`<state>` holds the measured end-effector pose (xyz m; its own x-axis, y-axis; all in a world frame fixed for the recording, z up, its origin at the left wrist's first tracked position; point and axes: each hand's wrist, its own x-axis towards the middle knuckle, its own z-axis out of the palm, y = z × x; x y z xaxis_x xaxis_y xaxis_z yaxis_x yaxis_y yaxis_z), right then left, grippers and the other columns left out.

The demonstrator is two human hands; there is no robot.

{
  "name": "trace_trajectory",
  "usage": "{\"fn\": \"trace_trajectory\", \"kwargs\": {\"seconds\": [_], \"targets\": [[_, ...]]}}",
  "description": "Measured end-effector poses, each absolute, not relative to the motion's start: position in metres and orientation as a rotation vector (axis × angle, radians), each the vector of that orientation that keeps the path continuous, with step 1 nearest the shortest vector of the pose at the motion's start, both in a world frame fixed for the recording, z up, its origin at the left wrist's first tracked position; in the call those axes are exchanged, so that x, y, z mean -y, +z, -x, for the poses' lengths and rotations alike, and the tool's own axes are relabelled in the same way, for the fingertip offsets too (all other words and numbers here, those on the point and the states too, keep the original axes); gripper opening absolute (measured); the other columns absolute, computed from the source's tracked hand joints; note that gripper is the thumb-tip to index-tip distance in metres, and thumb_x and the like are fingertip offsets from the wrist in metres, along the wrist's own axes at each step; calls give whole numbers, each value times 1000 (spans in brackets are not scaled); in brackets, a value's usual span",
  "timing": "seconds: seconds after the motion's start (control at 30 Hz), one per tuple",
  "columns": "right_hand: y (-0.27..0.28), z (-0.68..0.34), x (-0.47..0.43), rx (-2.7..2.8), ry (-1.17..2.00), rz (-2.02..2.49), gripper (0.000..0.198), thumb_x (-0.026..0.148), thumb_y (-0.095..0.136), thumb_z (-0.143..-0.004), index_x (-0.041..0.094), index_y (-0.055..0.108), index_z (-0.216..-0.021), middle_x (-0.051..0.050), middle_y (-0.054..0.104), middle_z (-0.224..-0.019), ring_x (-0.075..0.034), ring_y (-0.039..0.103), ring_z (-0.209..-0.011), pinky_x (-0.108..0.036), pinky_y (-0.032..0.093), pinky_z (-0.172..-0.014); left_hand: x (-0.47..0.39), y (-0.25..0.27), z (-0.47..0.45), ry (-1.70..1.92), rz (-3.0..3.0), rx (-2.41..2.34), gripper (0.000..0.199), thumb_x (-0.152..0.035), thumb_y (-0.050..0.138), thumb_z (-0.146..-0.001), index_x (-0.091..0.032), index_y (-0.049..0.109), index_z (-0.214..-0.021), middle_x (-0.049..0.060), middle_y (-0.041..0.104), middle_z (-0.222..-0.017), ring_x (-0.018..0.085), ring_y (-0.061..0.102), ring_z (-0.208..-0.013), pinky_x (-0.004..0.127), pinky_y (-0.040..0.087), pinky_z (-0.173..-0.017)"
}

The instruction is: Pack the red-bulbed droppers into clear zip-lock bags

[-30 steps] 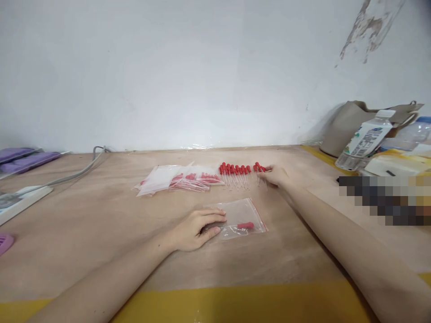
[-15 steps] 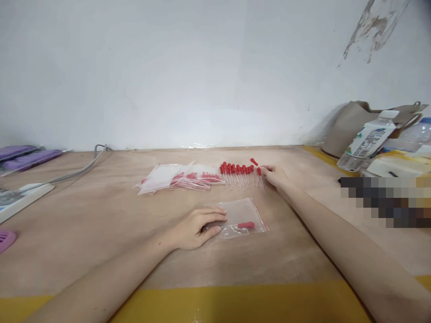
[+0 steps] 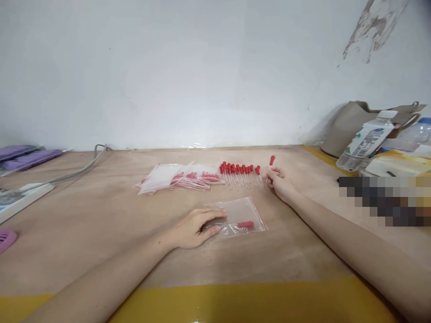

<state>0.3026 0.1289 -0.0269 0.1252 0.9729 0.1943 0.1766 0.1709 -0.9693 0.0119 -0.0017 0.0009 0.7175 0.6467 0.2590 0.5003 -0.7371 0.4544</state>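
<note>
Bag pile (image 3: 161, 177): we see overlapping flat translucent plastic bags, red pieces inside.
Left hand (image 3: 195, 228): we see it palm-down, fingers loosely spread, resting on a bag's edge.
Clear red-edged plastic bag (image 3: 235, 210): lies flat, one red-bulbed dropper (image 3: 245, 224) inside.
Dropper row (image 3: 235, 169): red bulbs, slim clear stems, beyond that bag.
Right hand (image 3: 280, 183): fingertips closed, pinching a red-bulbed clear dropper (image 3: 272, 160) bulb-up.
</note>
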Motion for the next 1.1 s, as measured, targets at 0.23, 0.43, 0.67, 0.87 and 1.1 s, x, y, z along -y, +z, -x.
{"fn": "trace_trajectory", "kwargs": {"seconds": [0.23,0.43,0.67,0.87,1.1], "targets": [[-17,-298,-60,1190,1352,991,100,29,68,-64,30,0,-138,2,60,-76,-16,62,-65,-25,49,-53,2,1,-12,582,-2583,-883,36,-25,47,-89,-21,48,-124,6,55,-124,20,50,-113,37,39,-98],[-19,-293,-48,1254,1331,954,116,29,73,-59,39,-14,-136,4,53,-80,-19,65,-75,-37,55,-72,0,-1,-10,618,-2581,-852,36,-26,47,-88,-22,48,-125,6,55,-124,21,51,-113,39,39,-97],[-21,-281,-42,1209,1308,942,86,39,72,-61,30,13,-123,2,56,-81,-21,65,-82,-40,52,-78,1,1,-11,607,-2550,-859,37,-28,49,-88,-22,48,-124,7,55,-124,21,50,-114,37,38,-98],[-22,-285,-40,1256,1305,993,57,49,66,-65,27,30,-103,-2,61,-85,-20,64,-84,-39,51,-77,1,3,-11,578,-2541,-870,39,-33,50,-87,-23,47,-125,7,53,-125,23,48,-116,39,38,-98],[-18,-314,-51,1676,1191,1269,38,42,75,-55,18,54,-76,1,60,-66,-13,57,-61,-26,45,-56,1,0,-11,595,-2556,-882,40,-31,52,-86,-22,47,-125,7,54,-124,23,49,-114,39,39,-97]]}}
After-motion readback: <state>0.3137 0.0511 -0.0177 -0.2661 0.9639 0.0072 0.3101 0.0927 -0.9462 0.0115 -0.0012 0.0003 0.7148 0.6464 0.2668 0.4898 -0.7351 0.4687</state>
